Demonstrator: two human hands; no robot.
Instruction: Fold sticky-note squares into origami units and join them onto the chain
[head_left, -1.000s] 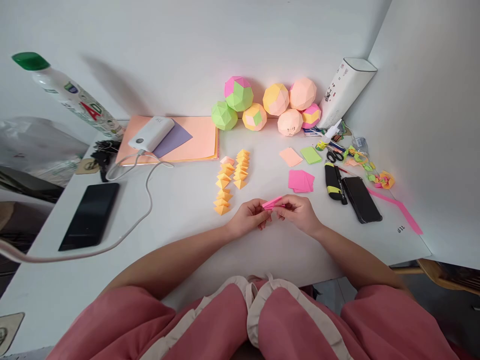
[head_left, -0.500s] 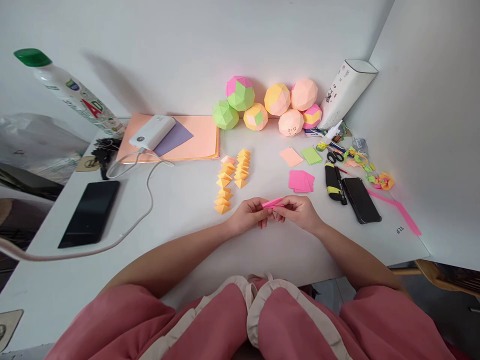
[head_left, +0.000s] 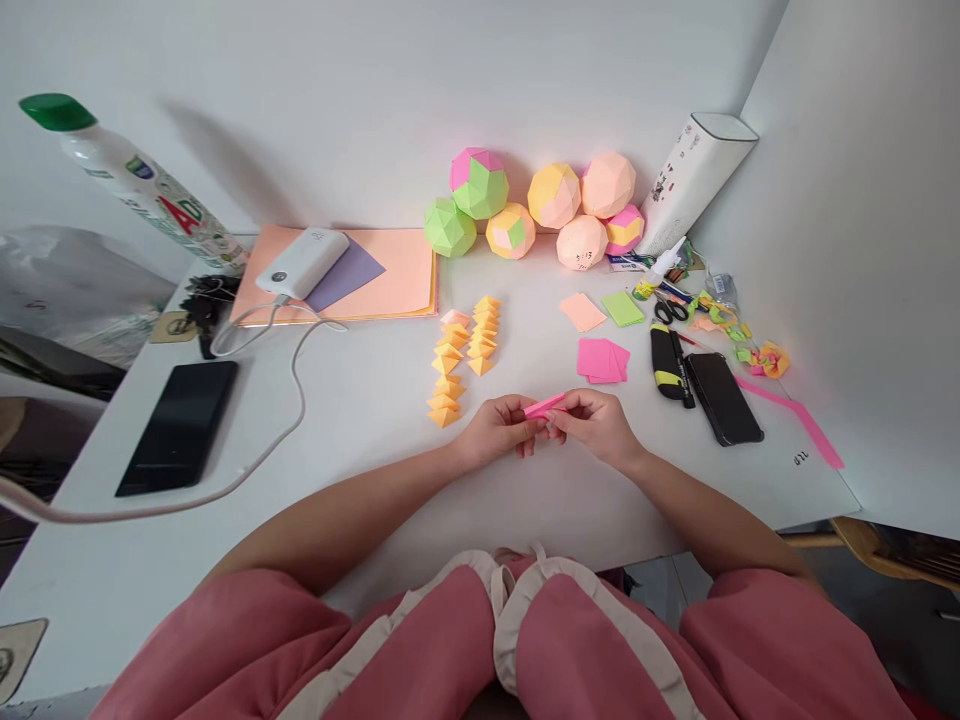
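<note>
A small folded piece of pink paper (head_left: 543,407) is pinched between both hands, above the front part of the white table. My left hand (head_left: 499,425) is closed on its left end, thumb on the near side. My right hand (head_left: 596,422) grips the right end, with its fingertips partly covering the paper. Just beyond the hands lies a small stack of pink paper squares (head_left: 602,361). Behind that are peach squares (head_left: 582,312) and green squares (head_left: 622,309). To the left stand two rows of folded orange paper units (head_left: 448,372).
Several faceted paper balls (head_left: 480,185) stand along the back wall. At right are scissors (head_left: 670,310), a glue bottle (head_left: 660,270), a black phone (head_left: 724,398) and paper scraps (head_left: 765,358). At left are a power bank (head_left: 303,263) with its cable, a dark tablet (head_left: 178,428) and a spray bottle (head_left: 150,190).
Both hands stay in nearly the same place on the pink paper. The right fingers have shifted slightly along it. The whole view has moved a little.
</note>
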